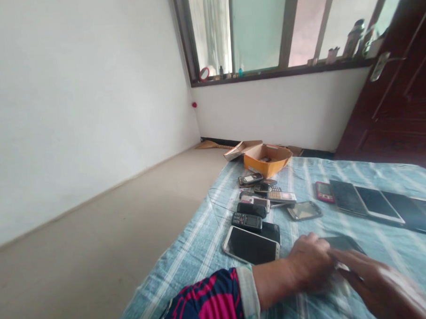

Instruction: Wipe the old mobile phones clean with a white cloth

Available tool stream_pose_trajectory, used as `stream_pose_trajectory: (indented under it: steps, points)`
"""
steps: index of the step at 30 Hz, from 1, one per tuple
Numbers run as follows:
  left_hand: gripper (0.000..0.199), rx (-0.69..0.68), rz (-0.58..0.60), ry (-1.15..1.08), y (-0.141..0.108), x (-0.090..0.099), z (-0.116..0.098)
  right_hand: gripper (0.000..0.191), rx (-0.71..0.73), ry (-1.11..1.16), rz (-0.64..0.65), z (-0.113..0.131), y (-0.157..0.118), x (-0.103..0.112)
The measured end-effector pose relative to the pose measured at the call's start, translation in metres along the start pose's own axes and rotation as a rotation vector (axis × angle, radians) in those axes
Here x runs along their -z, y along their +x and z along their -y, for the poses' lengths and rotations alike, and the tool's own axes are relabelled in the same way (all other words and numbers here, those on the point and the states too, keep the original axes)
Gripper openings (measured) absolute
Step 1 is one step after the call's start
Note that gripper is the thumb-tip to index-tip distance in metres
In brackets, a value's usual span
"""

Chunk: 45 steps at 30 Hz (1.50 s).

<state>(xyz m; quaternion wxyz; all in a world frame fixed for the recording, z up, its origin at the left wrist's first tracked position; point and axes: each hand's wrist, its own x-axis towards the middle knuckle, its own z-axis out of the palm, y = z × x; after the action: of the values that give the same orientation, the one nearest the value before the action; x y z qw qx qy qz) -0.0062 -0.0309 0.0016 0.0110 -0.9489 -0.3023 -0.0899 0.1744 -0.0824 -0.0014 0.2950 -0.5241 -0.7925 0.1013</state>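
My left hand (311, 258) reaches in from the striped sleeve, its fingers curled closed. My right hand (384, 279), smeared by motion, meets it with fingers and thumb brought together. A small dark and pale item shows between the hands, too blurred to name. Just behind them is a dark flat device (343, 243), partly hidden; I cannot tell whether a hand touches it. Left of my left hand lies a white smartphone (252, 245) with a black screen. Beyond it are a black keypad phone (246, 221) and a grey smartphone (304, 210).
Several older phones (255, 202) are piled toward an open orange box (265, 159). At the right, several tablets or large phones (377, 204) overlap beside a pink phone (324, 192). A blue striped cloth (189, 259) covers the surface; its left edge drops to the floor (97, 249).
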Motion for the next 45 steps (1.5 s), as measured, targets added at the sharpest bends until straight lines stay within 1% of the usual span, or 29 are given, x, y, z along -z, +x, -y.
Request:
stream_pose_trajectory:
  steps: [1, 2, 4, 7, 9, 12, 15, 19, 22, 25, 29, 31, 33, 36, 38, 40, 42, 45]
  points:
    - [0.019, -0.004, 0.003, -0.013, -0.002, -0.001, 0.003, 0.024, 0.035, 0.008, 0.041, 0.009, 0.01, -0.003]
    - [0.017, -0.015, -0.012, -0.02, -0.003, -0.002, 0.006, 0.028, 0.034, -0.002, 0.057, 0.016, 0.018, -0.006]
    - [0.013, -0.029, -0.048, -0.038, -0.005, -0.006, 0.01, 0.031, 0.006, -0.008, 0.061, 0.021, 0.028, -0.012]
    - [0.01, 0.015, -0.089, -0.075, -0.005, -0.013, 0.013, 0.033, -0.037, 0.047, 0.109, 0.012, 0.032, -0.021]
    - [0.009, 0.043, -0.109, -0.131, -0.005, -0.016, 0.014, 0.036, -0.03, 0.102, 0.132, 0.003, 0.033, -0.027]
    - [0.011, 0.148, -0.143, -0.248, -0.004, -0.018, 0.013, 0.044, -0.011, 0.141, 0.057, -0.004, 0.035, -0.035]
    - [0.012, 0.27, -0.202, -0.384, -0.004, -0.017, 0.013, 0.048, -0.024, 0.146, -0.03, -0.006, 0.039, -0.04]
    - [0.012, 0.458, -0.304, -0.626, -0.005, -0.011, 0.011, 0.051, -0.086, 0.15, -0.054, -0.006, 0.041, -0.044]
    - [0.018, 0.584, -0.364, -0.806, -0.006, -0.005, 0.008, 0.047, -0.107, 0.173, -0.016, -0.005, 0.041, -0.044]
    - [0.021, 0.643, -0.391, -0.911, -0.006, 0.0, 0.005, 0.041, -0.079, 0.194, 0.02, -0.001, 0.04, -0.043]
    - [0.025, 0.697, -0.414, -1.02, -0.005, 0.003, 0.003, 0.029, -0.073, 0.116, -0.019, 0.005, 0.037, -0.044]
    - [0.023, 0.7, -0.4, -0.999, -0.005, 0.002, 0.003, 0.027, -0.067, 0.058, -0.026, 0.007, 0.036, -0.046]
    - [0.018, 0.672, -0.37, -0.89, -0.007, 0.001, 0.003, 0.029, -0.058, 0.015, -0.026, 0.007, 0.036, -0.048]
    - [0.018, 0.563, -0.313, -0.679, -0.011, -0.004, 0.004, 0.027, -0.047, -0.018, -0.014, 0.002, 0.037, -0.048]
    - [0.021, 0.477, -0.268, -0.572, -0.013, -0.008, 0.005, 0.024, -0.038, -0.027, 0.012, -0.001, 0.038, -0.048]
    - [0.025, 0.419, -0.232, -0.483, -0.015, -0.012, 0.005, 0.022, -0.042, -0.034, 0.029, -0.004, 0.038, -0.047]
    - [0.026, 0.387, -0.211, -0.41, -0.015, -0.014, 0.005, 0.023, -0.062, -0.039, 0.015, -0.005, 0.038, -0.048]
    - [0.017, 0.372, -0.199, -0.342, -0.012, -0.015, 0.006, 0.025, -0.076, -0.029, -0.003, -0.002, 0.038, -0.048]
